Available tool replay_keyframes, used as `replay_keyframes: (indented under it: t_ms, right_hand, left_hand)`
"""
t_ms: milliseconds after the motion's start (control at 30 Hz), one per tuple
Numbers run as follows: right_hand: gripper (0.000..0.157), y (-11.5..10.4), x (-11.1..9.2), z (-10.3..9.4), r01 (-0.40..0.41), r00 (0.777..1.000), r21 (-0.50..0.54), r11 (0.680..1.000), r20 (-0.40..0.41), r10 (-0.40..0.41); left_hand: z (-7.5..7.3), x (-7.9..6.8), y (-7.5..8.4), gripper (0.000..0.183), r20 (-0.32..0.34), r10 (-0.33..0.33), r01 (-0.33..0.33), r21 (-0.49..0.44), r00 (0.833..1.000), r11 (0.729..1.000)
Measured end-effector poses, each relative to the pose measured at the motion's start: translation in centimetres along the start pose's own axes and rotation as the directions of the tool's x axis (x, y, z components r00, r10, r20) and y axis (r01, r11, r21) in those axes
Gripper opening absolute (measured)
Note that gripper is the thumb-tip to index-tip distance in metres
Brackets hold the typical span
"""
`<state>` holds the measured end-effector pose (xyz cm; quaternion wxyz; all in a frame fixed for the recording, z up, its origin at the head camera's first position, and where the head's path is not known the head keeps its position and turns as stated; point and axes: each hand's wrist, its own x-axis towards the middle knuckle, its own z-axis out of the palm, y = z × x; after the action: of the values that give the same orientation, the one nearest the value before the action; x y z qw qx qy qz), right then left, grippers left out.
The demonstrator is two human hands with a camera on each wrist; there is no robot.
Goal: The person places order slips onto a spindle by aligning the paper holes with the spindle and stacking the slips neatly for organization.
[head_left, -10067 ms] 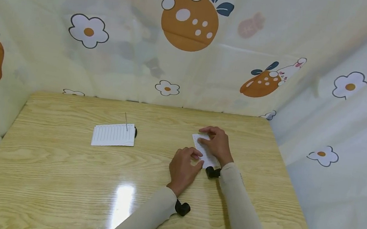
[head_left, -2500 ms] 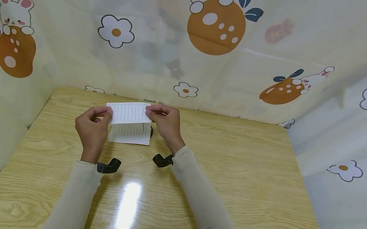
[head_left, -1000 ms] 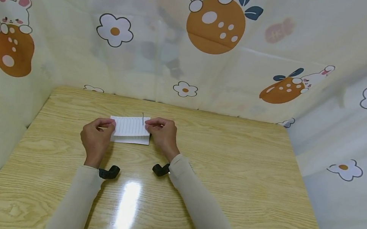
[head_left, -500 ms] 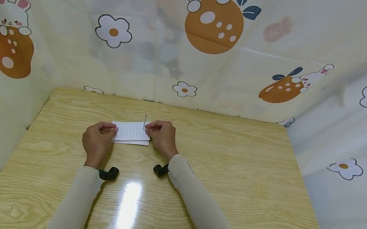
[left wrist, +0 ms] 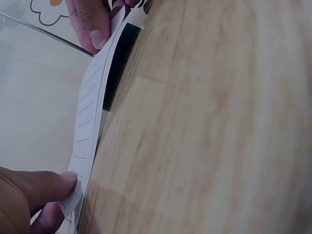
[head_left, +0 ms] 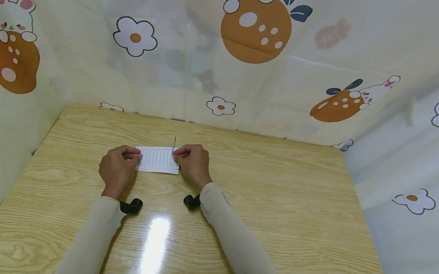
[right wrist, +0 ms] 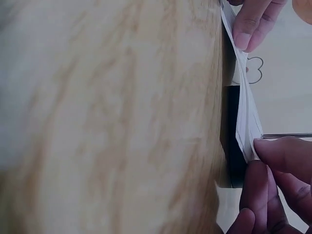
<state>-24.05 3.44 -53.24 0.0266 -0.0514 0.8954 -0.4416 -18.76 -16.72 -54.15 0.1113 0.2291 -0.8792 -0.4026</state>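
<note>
A lined paper slip (head_left: pixel 155 156) lies over other slips, pierced near its right end by an upright metal spike (head_left: pixel 174 144). My left hand (head_left: pixel 118 171) pinches the slip's left end between thumb and fingers. At the right end, close beside the spike, my right hand (head_left: pixel 194 166) pinches the paper too. The left wrist view has the stack of slips (left wrist: pixel 87 117) seen edge-on, bowed a little, with a black base (left wrist: pixel 121 63) under it. In the right wrist view the black base (right wrist: pixel 235 141) stands on the table beneath the paper. The spike's lower part is hidden.
The wood-grain table (head_left: pixel 275 217) spreads around the stack, with a bright light reflection in front. A printed curtain (head_left: pixel 162 70) hangs behind and along both sides. Black wrist mounts (head_left: pixel 131 206) sit at both cuffs.
Both hands brought a slip from the table's right side to the stack, held it above the spike, then lowered it. The spike now pokes up through it, and it lies nearly flat.
</note>
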Motion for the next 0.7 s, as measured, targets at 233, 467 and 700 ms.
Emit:
replay_keyframes:
  t_ms: [233, 467, 700]
  right_hand:
    - [0.005, 0.11, 0.12, 0.00, 0.034, 0.999, -0.031, 0.999, 0.015, -0.034]
    - [0.008, 0.14, 0.14, -0.21, 0.035, 0.997, -0.051, 0.998, 0.068, -0.032]
    - [0.011, -0.11, -0.51, -0.31, 0.054, 0.990, -0.103, 0.993, 0.134, -0.040]
  left_hand:
    - [-0.03, 0.26, -0.19, 0.014, 0.008, 0.033, -0.033, 0.028, 0.999, 0.999]
    - [-0.02, 0.37, -0.54, 0.014, 0.020, 0.084, -0.085, 0.072, 0.996, 0.994]
    - [-0.07, -0.19, -0.83, 0.019, 0.049, 0.149, -0.153, 0.095, 0.988, 0.984]
